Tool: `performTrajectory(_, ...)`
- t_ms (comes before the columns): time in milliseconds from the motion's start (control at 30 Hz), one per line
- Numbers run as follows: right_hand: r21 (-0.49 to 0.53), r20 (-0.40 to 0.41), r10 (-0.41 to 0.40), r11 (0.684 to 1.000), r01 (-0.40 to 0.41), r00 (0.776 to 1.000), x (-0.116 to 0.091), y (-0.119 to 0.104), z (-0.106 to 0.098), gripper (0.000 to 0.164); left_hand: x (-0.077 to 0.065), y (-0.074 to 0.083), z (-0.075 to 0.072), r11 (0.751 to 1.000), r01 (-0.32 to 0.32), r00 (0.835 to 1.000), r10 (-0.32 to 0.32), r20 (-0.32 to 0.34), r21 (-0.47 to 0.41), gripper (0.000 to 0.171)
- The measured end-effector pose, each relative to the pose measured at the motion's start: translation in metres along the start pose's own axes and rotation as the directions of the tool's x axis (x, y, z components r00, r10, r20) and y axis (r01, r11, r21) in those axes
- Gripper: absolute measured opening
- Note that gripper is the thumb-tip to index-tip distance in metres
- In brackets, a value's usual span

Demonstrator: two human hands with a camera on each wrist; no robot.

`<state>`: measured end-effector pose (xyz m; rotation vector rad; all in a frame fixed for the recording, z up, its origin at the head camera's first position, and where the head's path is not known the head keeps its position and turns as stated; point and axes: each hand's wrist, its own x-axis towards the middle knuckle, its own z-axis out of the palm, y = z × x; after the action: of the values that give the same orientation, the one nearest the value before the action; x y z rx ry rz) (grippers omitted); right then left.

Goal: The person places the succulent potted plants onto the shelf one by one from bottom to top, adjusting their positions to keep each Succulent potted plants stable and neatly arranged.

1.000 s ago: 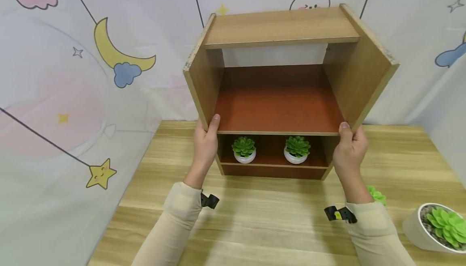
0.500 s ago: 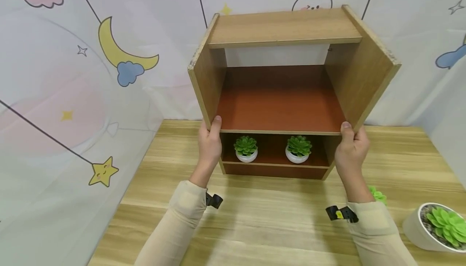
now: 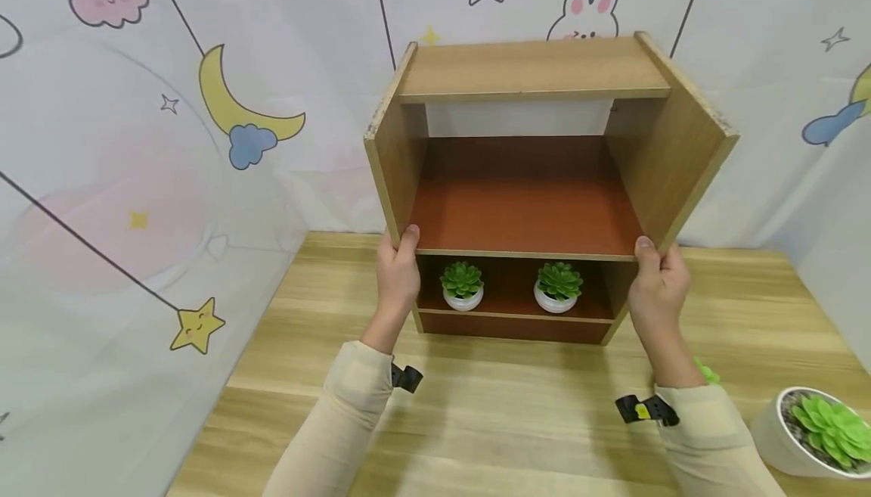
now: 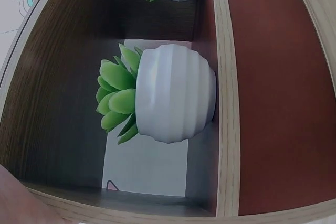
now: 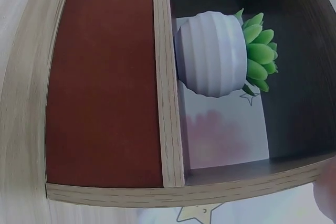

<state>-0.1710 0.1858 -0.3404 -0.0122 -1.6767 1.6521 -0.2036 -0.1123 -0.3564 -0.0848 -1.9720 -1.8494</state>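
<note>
A small wooden shelf unit (image 3: pixel 524 213) with light side panels and reddish-brown boards stands upright on the table in the head view. My left hand (image 3: pixel 398 278) grips its left side panel, thumb on the front edge near the middle board. On the opposite side my right hand (image 3: pixel 655 289) holds the right panel at about the same height. Two artificial succulents in ribbed white pots, a left one (image 3: pixel 463 285) and a right one (image 3: pixel 558 287), sit in the lower compartment. Each wrist view shows a potted succulent (image 4: pixel 176 93) close up on its board; most fingers are hidden behind the panels.
A larger white pot with a bright green succulent (image 3: pixel 782 436) stands at the table's right front. Another bright green plant (image 3: pixel 708 371) is mostly hidden behind the right forearm. A cartoon-printed curtain (image 3: pixel 327 43) hangs behind the wood-grain table (image 3: pixel 517 421).
The head view has shifted slightly, so the shelf and curtain prints appear a little lower. Both hands keep their hold on the side panels, and the potted succulents stay in place.
</note>
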Motion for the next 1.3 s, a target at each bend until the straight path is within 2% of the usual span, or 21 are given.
performTrajectory(233,-0.017,-0.002,0.067,0.998,-0.067,0.998,0.011,0.027,-0.009,0.017,0.002,0.000,0.002,1.000,0.001,1.000,-0.001,0.006,0.003,0.046)
performTrajectory(333,-0.027,0.012,0.071,0.997,-0.070,0.997,0.013,0.028,-0.011,0.018,0.001,-0.001,0.001,1.000,-0.003,1.000,0.003,0.000,-0.002,0.045)
performTrajectory(533,-0.053,0.092,0.087,0.995,-0.082,0.992,0.019,0.022,-0.018,0.020,0.001,0.000,0.001,1.000,-0.027,1.000,0.027,-0.013,0.003,0.043)
performTrajectory(767,-0.071,0.159,0.045,0.997,-0.034,0.986,0.018,0.020,-0.029,0.029,0.001,0.001,0.002,1.000,-0.016,1.000,0.016,-0.016,-0.024,0.041)
performTrajectory(1000,0.029,0.199,0.006,1.000,-0.012,0.980,0.018,0.019,-0.038,0.037,0.003,0.001,0.003,0.999,-0.014,1.000,0.014,0.004,-0.035,0.042)
performTrajectory(1167,0.031,0.192,-0.001,0.999,-0.005,0.981,0.012,0.019,-0.043,0.041,0.003,0.000,0.002,1.000,-0.016,1.000,0.016,-0.005,-0.021,0.043)
performTrajectory(1300,-0.077,0.170,-0.027,0.996,0.040,0.985,0.007,0.021,-0.049,0.044,0.003,-0.001,0.000,1.000,-0.012,1.000,0.012,-0.004,-0.015,0.044)
